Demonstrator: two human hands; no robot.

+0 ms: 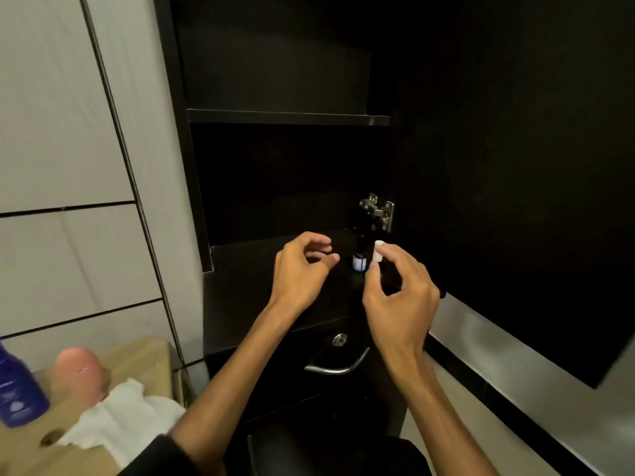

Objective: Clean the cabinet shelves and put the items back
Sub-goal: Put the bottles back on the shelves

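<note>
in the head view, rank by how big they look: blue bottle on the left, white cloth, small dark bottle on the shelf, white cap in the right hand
1. white cloth
2. blue bottle, partly cut off by the frame edge and near the camera, so unsure
3. small dark bottle
4. white cap, close to the small dark bottle in apparent size

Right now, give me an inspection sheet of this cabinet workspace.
Surface: dark lower cabinet shelf; dark upper shelf.
Job's things: small dark vial with blue-white label stands on the lower shelf; small white cylinder held beside it.
Clutter: blue bottle, pink rounded object, white cloth on tan box.
Hands: left hand holds nothing; right hand pinches the cylinder.
Cables: nothing seen.
Surroundings: metal hinge, open door, tiled wall.
</note>
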